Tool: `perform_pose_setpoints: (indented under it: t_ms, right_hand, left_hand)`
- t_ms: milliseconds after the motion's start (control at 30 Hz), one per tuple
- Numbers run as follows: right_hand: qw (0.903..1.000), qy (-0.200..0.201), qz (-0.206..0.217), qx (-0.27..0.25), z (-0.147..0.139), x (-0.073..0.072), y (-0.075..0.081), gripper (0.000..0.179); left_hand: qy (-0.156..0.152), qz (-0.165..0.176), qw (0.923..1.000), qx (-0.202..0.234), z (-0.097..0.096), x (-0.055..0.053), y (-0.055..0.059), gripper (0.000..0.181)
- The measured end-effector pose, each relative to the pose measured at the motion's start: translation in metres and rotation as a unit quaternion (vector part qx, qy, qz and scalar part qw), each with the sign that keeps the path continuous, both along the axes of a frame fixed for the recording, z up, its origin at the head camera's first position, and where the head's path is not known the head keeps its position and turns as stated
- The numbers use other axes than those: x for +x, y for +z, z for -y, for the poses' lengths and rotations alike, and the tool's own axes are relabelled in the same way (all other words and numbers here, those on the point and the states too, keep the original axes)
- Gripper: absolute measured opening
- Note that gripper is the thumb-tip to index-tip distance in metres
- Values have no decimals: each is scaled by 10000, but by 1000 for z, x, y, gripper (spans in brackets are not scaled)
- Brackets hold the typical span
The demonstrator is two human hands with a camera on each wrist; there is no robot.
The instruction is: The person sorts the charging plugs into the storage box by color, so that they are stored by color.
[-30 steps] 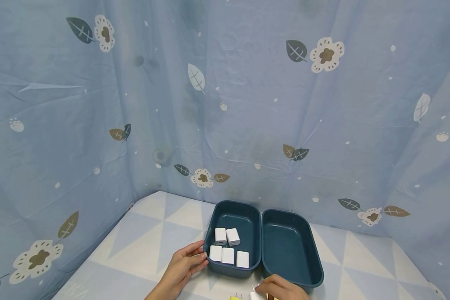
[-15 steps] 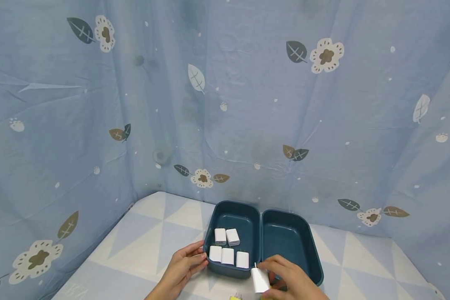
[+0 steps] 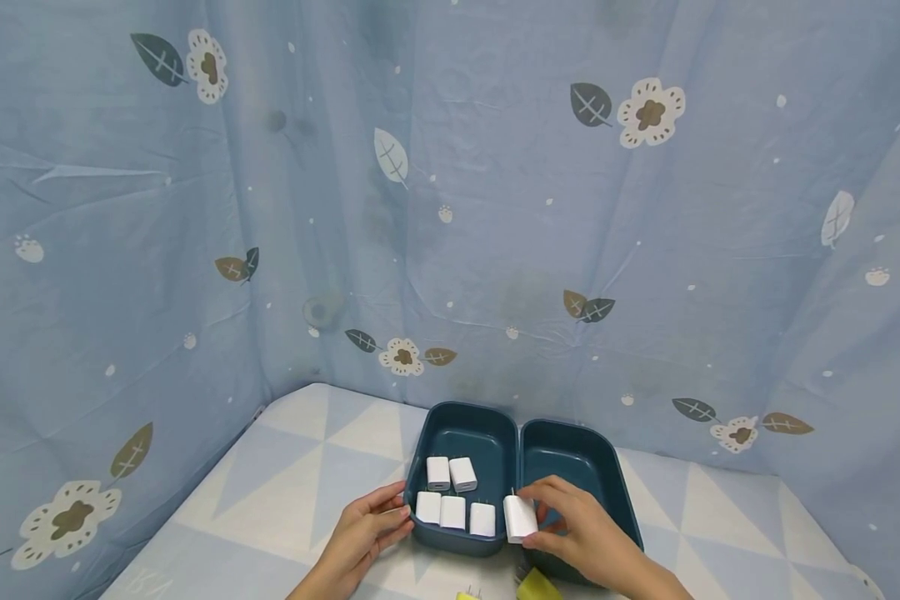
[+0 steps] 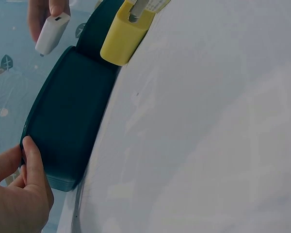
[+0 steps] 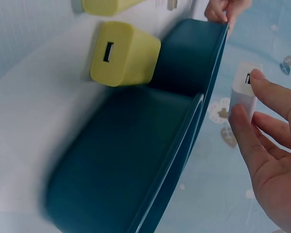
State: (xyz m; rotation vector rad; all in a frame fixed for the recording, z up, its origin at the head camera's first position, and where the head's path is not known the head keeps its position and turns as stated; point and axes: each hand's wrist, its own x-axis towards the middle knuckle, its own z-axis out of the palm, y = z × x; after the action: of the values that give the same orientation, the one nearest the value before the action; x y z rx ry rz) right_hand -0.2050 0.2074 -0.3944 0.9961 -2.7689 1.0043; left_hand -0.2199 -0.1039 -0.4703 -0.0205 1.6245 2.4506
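Observation:
My left hand (image 3: 369,533) holds the near left side of a dark teal bin (image 3: 471,425), thumb and fingers at its rim in the left wrist view. Inside the bin lie several white USB chargers (image 3: 452,512), two behind and the others in a front row. My right hand (image 3: 581,533) pinches another white USB charger (image 3: 520,518) between thumb and fingers, raised above the seam between the two bins. Its USB port faces me in the right wrist view and its prongs point away. Below it on the table is a yellow USB charger (image 5: 123,56).
A second teal bin (image 3: 570,454) stands right against the first, no chargers visible in it. Another yellow charger (image 3: 467,596) is cut off at the bottom edge. The table has a triangle-patterned cloth (image 3: 285,475); a blue floral curtain (image 3: 480,208) hangs behind and at the left.
My right hand has picked the white charger up from the table in front and carried it up towards the bins, uncovering a yellow charger. My left hand has stayed on the bin.

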Motion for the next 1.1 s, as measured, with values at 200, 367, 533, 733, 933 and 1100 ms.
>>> perform_pose_setpoints:
  t_ms: [200,367,533,733,933,1100]
  right_hand:
    - [9998,-89,-3,-182,5,-13,-2,43]
    - [9995,-310,32,-21,10,-28,-3,43]
    - [9988,-466,30,113,11,-39,-7,44]
    - [9982,-546,-141,202,14,-50,-12,45]
    - [9973,-620,-269,300,19,-61,-12,44]
    - [9970,-627,-262,365,24,-69,-14,44]
  left_hand:
    - [37,74,9999,-76,2,0,0,61]
    - [27,45,10000,-43,3,-1,0,62]
    - [-14,-27,10000,37,2,-1,0,62]
    - [-17,-23,10000,61,1,-1,-1,62]
    - [16,-9,10000,60,1,-2,-1,62]
    - [-10,-18,10000,68,0,-2,-1,62]
